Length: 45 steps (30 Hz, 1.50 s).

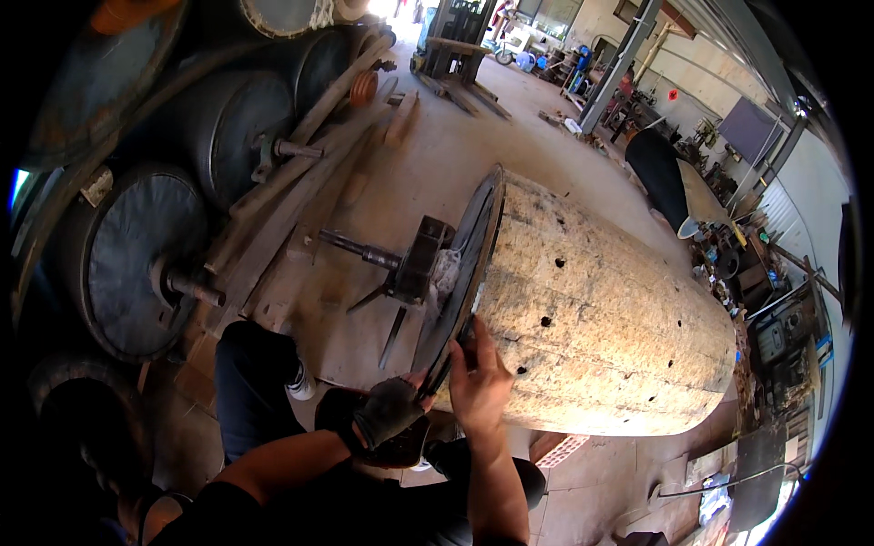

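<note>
A large drum point(605, 318) lies on its side in front of me, its tan, scuffed surface dotted with small dark holes. Its dark metal end rim point(492, 241) faces left, and a shaft point(360, 247) with a square dark block point(426, 259) juts from that end. At the near lower part of the rim, my bare right hand point(480, 387) grips the edge between thumb and fingers. My left hand point(390, 411), in a dark glove, is closed low beside the same rim; what it holds, if anything, is hidden.
Dark drums with shafts point(150, 259) are stacked at the left beside long timber beams point(309, 187). A forklift point(455, 50) stands at the back. Another black-covered drum point(655, 173) and cluttered benches line the right. A perforated brick point(560, 448) lies below the drum.
</note>
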Each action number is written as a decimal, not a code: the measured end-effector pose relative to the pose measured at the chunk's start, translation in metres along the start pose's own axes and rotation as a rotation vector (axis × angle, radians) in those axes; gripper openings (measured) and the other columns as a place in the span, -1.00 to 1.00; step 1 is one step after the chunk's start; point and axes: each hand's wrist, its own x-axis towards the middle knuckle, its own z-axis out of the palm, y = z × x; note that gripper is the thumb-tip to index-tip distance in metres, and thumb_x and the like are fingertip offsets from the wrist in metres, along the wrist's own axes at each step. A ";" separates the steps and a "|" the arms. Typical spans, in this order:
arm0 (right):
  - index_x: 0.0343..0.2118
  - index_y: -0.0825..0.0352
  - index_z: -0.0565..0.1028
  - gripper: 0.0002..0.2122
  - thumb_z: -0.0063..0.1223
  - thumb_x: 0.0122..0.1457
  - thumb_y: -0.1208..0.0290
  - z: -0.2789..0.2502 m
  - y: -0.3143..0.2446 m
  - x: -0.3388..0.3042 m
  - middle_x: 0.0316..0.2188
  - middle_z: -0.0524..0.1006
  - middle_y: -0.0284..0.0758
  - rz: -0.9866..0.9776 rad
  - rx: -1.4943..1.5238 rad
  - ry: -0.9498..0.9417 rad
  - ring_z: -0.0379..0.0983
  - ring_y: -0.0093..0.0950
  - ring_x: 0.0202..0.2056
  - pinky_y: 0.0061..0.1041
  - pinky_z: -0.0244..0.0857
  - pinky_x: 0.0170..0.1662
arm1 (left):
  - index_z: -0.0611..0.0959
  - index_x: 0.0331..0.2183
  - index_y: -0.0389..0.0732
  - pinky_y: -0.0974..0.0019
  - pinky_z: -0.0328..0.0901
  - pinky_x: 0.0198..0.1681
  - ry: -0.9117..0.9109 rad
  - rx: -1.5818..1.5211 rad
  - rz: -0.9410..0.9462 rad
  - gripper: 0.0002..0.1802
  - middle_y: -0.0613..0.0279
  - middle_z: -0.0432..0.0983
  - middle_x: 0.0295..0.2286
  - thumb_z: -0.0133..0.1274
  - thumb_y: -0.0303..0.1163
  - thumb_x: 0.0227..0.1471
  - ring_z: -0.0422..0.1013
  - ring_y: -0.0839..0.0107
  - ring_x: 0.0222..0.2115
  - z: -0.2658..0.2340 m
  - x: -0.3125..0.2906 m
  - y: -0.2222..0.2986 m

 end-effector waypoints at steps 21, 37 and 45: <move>0.05 0.40 0.54 -0.62 0.22 0.13 0.63 0.007 -0.008 -0.016 -0.35 0.58 -0.13 -0.156 -0.116 0.159 0.60 -0.21 -0.46 -0.35 0.46 -0.48 | 0.54 -0.14 -0.30 0.02 0.41 -0.28 -0.063 0.068 0.005 -0.54 -0.06 0.57 -0.38 0.18 -0.15 0.05 0.54 -0.03 -0.34 -0.013 0.002 0.016; -0.04 0.38 0.60 -0.72 0.14 0.16 0.57 0.007 -0.029 0.020 -0.44 0.50 -0.18 0.021 -0.327 0.092 0.52 -0.18 -0.54 -0.29 0.39 -0.52 | 0.60 -0.28 -0.17 0.00 0.39 -0.32 0.000 -0.092 -0.088 -0.66 0.02 0.60 -0.42 0.18 -0.10 0.07 0.54 -0.03 -0.37 -0.013 0.009 0.017; -0.08 0.42 0.62 -0.74 0.13 0.15 0.58 0.008 -0.024 0.024 -0.46 0.51 -0.16 -0.038 -0.314 0.109 0.54 -0.22 -0.55 -0.34 0.40 -0.53 | 0.62 -0.21 -0.20 0.02 0.39 -0.32 0.017 -0.057 -0.050 -0.62 0.00 0.60 -0.42 0.20 -0.10 0.07 0.54 -0.01 -0.37 -0.012 0.004 0.010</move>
